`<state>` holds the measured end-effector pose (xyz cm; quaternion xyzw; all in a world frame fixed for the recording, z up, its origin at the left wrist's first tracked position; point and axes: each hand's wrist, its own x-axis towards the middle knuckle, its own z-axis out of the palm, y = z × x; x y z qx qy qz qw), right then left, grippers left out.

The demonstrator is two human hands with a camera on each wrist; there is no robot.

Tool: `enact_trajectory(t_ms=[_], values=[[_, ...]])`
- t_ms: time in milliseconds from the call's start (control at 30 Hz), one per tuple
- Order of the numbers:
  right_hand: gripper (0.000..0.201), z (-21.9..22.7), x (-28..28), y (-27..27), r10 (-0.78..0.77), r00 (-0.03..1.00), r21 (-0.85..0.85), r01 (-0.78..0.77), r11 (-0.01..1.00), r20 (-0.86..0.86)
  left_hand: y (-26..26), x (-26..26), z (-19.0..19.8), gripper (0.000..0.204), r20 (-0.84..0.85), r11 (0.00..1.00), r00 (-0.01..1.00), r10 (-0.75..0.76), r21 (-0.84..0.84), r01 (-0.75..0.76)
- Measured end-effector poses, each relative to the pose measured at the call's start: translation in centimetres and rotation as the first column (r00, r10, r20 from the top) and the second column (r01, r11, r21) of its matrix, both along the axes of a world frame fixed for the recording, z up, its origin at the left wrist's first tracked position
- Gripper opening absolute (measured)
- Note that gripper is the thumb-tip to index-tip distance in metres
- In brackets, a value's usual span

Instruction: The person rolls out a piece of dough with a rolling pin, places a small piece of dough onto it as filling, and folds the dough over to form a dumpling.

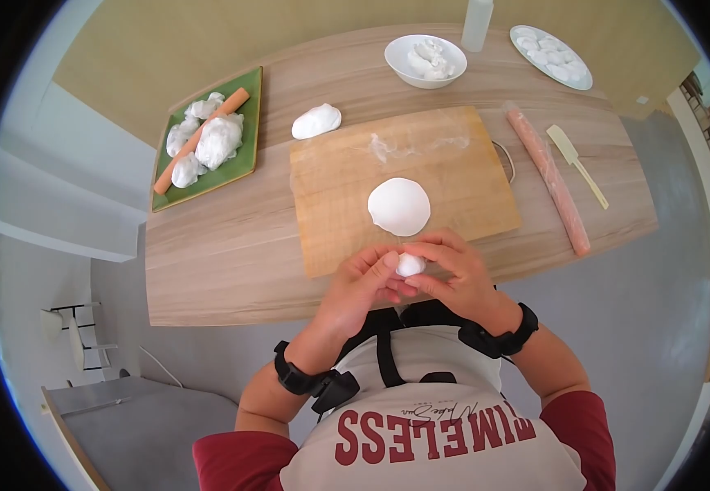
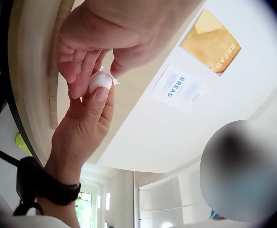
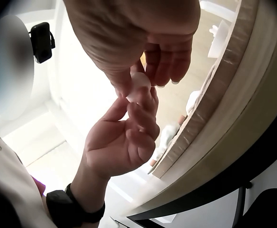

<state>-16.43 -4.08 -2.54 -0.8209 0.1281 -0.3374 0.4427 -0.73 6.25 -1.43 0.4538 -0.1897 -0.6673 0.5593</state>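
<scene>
Both hands pinch one small white dough ball (image 1: pixel 410 264) over the near edge of the wooden board (image 1: pixel 330 196). The left hand (image 1: pixel 363 282) grips it from the left with thumb and fingers, and the right hand (image 1: pixel 453 274) holds it from the right. A flat white dough disc (image 1: pixel 399 207) lies on the board just beyond the fingers. In the left wrist view the ball (image 2: pixel 100 82) shows smooth and round between the fingertips. The right wrist view has the ball (image 3: pixel 139 85) partly hidden by fingers.
A white lump (image 1: pixel 316 121) sits beyond the board. Left is a green tray (image 1: pixel 249 147) with wrapped lumps and an orange roller. Behind stand a white bowl (image 1: pixel 396 67), a bottle (image 1: pixel 477 24) and a plate (image 1: pixel 586 79). A pink roll (image 1: pixel 547 180) and a spatula (image 1: pixel 577 164) lie right.
</scene>
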Motion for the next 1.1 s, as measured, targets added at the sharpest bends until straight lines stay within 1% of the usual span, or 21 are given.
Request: enact_trajectory(t_ms=[67,167,200,267,300,367,400,467,500,567,600,667,700,767,800,867,900,967,1000,1067,1100], values=[[0.038,0.0,-0.1,0.2,-0.025,1.000,0.104,0.027,0.994,-0.013,0.3,-0.5,0.2,0.034,0.250,0.989,0.963,0.103,-0.132,-0.071],[0.036,0.2,-0.2,0.3,-0.027,0.999,0.055,0.028,0.998,-0.021,0.4,-0.8,0.9,0.029,0.234,0.976,0.964,0.122,-0.207,-0.073],[0.036,0.4,-0.1,0.5,-0.024,0.999,0.057,0.026,0.998,-0.023,0.5,-0.7,0.8,0.029,0.233,0.976,0.965,0.124,-0.205,-0.076],[0.035,0.6,-0.1,0.7,-0.051,0.998,-0.007,0.051,0.999,0.031,0.5,-0.5,0.4,0.026,0.248,0.967,0.960,0.128,-0.247,-0.065],[0.035,0.7,0.0,0.7,-0.050,0.998,-0.006,0.051,0.999,0.030,0.6,-0.3,0.3,0.026,0.248,0.967,0.960,0.128,-0.247,-0.066],[0.036,0.7,0.0,0.7,-0.056,0.995,-0.084,0.063,0.994,0.078,0.7,-0.1,0.1,0.024,0.224,0.973,0.969,0.109,-0.224,-0.058],[0.036,0.6,0.0,0.6,-0.057,0.995,-0.085,0.063,0.994,0.078,0.8,0.0,0.0,0.024,0.223,0.973,0.969,0.109,-0.224,-0.058],[0.037,0.4,-0.2,0.4,-0.041,0.996,-0.174,0.053,0.983,0.075,0.8,0.0,-0.1,0.027,0.232,0.976,0.967,0.104,-0.209,-0.055],[0.037,0.4,-0.2,0.4,-0.042,0.996,-0.174,0.054,0.983,0.074,0.7,-0.3,0.1,0.027,0.231,0.976,0.968,0.103,-0.209,-0.054],[0.037,0.5,-0.2,0.5,-0.067,0.997,-0.161,0.074,0.984,0.049,0.5,-1.2,0.7,0.031,0.142,0.936,0.976,0.167,-0.333,-0.112],[0.037,0.6,-0.2,0.6,-0.066,0.997,-0.161,0.073,0.984,0.048,0.6,-1.2,0.4,0.031,0.141,0.936,0.976,0.168,-0.332,-0.113],[0.035,0.8,-0.2,0.7,-0.055,0.997,-0.096,0.059,0.994,0.051,0.7,-1.2,-0.5,0.032,0.215,0.918,0.958,0.191,-0.384,-0.097],[0.035,0.8,-0.1,0.8,-0.055,0.997,-0.096,0.060,0.994,0.051,0.8,-1.2,-0.6,0.032,0.214,0.918,0.958,0.191,-0.384,-0.097],[0.032,0.7,-0.2,0.7,-0.031,0.998,-0.026,0.032,0.999,0.058,0.7,-1.2,-0.7,0.031,0.162,0.905,0.969,0.186,-0.413,-0.105],[0.032,0.7,-0.2,0.8,-0.032,0.998,-0.025,0.033,0.999,0.058,0.8,-1.1,-0.8,0.031,0.162,0.905,0.969,0.186,-0.412,-0.104],[0.030,0.5,-0.4,0.9,-0.007,0.999,0.164,0.001,0.986,0.032,1.0,-1.0,-0.9,0.029,0.232,0.920,0.951,0.206,-0.378,-0.107],[0.030,0.4,-0.5,0.8,-0.007,0.999,0.165,0.002,0.986,0.032,1.0,-1.0,-0.9,0.029,0.232,0.920,0.951,0.206,-0.377,-0.107],[0.030,0.1,-0.4,0.7,0.012,0.999,0.250,-0.023,0.968,0.043,0.9,-0.9,-0.7,0.028,0.282,0.940,0.938,0.202,-0.324,-0.105],[0.030,0.5,-0.3,0.7,0.013,0.999,0.250,-0.024,0.968,0.044,0.9,-0.7,-0.6,0.028,0.282,0.940,0.938,0.203,-0.323,-0.106],[0.033,1.8,-0.1,0.8,0.011,1.000,0.141,-0.014,0.990,0.016,0.6,-0.5,-0.2,0.025,0.234,0.951,0.958,0.164,-0.295,-0.091],[0.033,1.7,0.0,0.6,0.011,1.000,0.141,-0.013,0.990,0.016,0.6,-0.4,0.0,0.025,0.234,0.951,0.958,0.164,-0.294,-0.091]])
